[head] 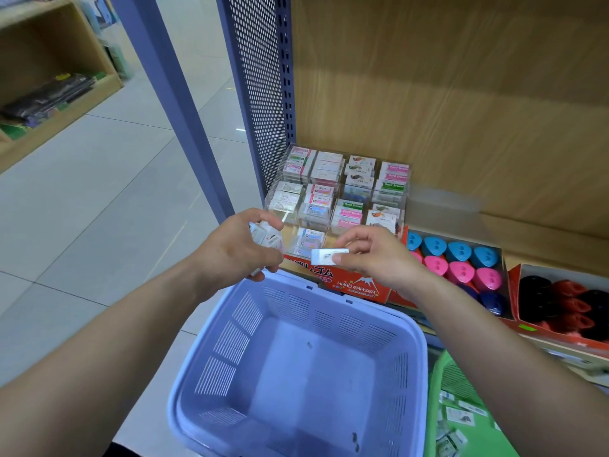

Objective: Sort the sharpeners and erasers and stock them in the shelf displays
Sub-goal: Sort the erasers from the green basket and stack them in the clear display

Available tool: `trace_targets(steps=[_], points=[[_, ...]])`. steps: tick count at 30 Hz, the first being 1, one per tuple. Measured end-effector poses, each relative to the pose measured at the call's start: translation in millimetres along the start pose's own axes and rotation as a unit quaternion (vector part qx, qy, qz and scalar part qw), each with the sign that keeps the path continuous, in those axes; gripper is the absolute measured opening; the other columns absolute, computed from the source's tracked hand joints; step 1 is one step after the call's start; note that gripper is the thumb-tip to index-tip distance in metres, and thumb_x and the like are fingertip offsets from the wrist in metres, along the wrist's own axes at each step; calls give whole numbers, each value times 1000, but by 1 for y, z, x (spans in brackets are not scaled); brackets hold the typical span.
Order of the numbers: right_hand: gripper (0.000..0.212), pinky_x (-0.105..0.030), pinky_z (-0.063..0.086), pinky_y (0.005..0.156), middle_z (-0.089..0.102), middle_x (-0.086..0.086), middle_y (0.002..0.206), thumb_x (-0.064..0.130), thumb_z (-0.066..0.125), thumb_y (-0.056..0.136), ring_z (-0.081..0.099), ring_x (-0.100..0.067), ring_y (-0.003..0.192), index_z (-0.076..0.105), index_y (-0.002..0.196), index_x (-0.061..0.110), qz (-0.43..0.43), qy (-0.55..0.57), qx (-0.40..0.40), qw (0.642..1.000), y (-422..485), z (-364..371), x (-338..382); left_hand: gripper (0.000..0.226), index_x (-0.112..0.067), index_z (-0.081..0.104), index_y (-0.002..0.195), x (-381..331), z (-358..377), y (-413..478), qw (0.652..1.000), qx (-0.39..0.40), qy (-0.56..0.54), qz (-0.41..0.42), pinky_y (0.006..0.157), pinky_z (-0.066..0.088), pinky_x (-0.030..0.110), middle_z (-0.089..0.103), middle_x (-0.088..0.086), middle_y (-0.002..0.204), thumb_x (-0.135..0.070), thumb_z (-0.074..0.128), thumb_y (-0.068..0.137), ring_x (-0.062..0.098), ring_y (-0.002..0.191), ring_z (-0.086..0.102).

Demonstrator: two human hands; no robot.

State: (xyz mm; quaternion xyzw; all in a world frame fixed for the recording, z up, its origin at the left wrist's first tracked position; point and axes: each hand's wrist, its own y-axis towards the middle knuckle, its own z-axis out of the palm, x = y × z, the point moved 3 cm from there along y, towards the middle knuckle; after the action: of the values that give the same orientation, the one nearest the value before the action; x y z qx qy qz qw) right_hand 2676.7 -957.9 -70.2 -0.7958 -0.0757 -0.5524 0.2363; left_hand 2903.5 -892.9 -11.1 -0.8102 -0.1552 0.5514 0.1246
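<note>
Pale grey tiled floor (pixel 99 192) fills the left half of the view, crossed by a slanting blue-violet steel post (pixel 164 94). Just right of the post, a perforated metal side panel (pixel 260 77) of the same colour, with a slotted upright strip (pixel 286 61) along its right edge, meets a wood-grain back panel (pixel 461 94). In the upper left corner stands a light wooden shelving unit (pixel 82 44), its lower shelf carrying dark flat packets (pixel 49 97), with green packets (pixel 13 130) beside them at the left edge.
</note>
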Motion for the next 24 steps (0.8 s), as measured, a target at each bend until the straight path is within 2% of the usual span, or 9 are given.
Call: trace_targets(steps=[5,7,10,13,17,19,22,24], points=[[12,-33,55,70,75,-9,78,16,78,88,68,-14,67,69,95,20,54,-5,-85,995,4,-9,-38,44,-22,60,114,9,-4,-3,1000,-2,-4,-23,56,54,27,72,14,88,5,74,81,16,62,65],[11,-35,57,71,75,-9,82,15,75,90,68,-16,70,68,97,19,67,4,-105,992,6,-12,-48,43,-21,59,114,12,-5,-2,999,-7,3,-32,56,55,28,73,14,87,2,75,82,17,64,67],[13,-30,58,69,75,-10,88,10,74,90,68,-18,72,66,100,16,69,24,-113,991,7,-15,-54,38,-16,60,111,14,-5,2,999,-4,2,-40,58,55,31,74,16,87,0,77,82,20,66,68],[17,-29,59,68,75,-10,89,8,76,88,70,-19,71,67,100,17,55,33,-108,992,15,-14,-48,35,-14,60,112,15,-2,4,999,-1,6,-40,59,57,33,73,14,87,-2,77,83,20,67,68],[16,-34,63,74,75,-10,93,6,76,88,74,-23,76,68,98,16,29,27,-97,994,44,-4,-26,33,-21,61,110,16,-7,6,998,-21,27,-43,57,55,28,72,10,87,-12,80,84,16,65,70],[15,-36,63,75,75,-11,89,5,74,90,74,-22,74,67,96,16,4,24,-97,995,67,5,-12,34,-23,61,110,17,-11,7,998,-37,29,-39,56,54,26,72,8,86,-15,81,83,15,64,71],[15,-37,63,73,73,-3,81,8,73,90,74,-20,71,67,90,22,-37,-15,-114,993,107,22,11,34,-21,63,108,18,-16,9,997,-63,20,-37,55,55,24,74,10,83,-16,83,81,15,64,71],[12,-36,60,74,70,2,83,13,73,90,72,-18,75,68,94,23,-70,-73,-121,987,132,36,23,34,-15,65,107,18,-18,11,996,-78,-5,-34,55,55,24,75,13,83,-15,84,80,16,63,71]])
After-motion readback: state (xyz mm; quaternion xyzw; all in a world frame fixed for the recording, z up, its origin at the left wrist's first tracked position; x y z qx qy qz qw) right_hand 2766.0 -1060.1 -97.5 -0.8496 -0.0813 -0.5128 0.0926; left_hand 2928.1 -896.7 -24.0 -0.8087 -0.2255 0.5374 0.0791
